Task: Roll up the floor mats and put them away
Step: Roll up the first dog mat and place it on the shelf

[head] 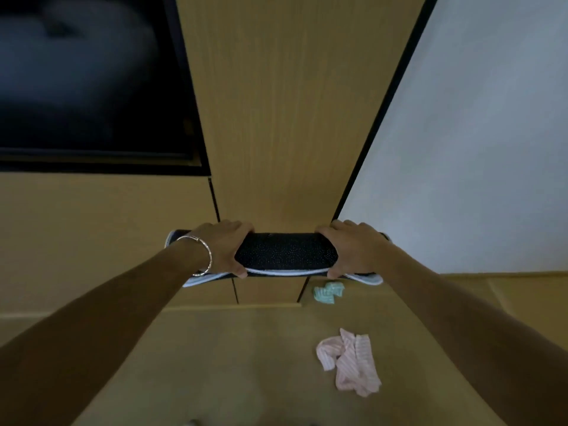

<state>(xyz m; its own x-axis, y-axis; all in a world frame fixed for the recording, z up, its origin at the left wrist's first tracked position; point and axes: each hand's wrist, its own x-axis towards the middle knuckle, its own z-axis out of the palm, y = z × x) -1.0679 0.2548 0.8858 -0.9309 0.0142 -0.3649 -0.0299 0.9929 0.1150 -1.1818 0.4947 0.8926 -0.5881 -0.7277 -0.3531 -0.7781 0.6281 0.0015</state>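
Observation:
A rolled-up floor mat (285, 252), black with fine pale dots and a light trim, lies crosswise in front of me at arm's length. My left hand (226, 245) grips its left part, fingers over the top and thumb underneath; a thin bangle sits on that wrist. My right hand (353, 249) grips the right part the same way. Both ends of the roll stick out past my hands. The mat is held up close to a wooden cabinet front (276, 118).
A dark open compartment (92, 87) fills the upper left. A white wall (476, 133) stands at the right. On the tan floor lie a small mint-green cloth (328, 292) and a crumpled pink striped cloth (350, 362).

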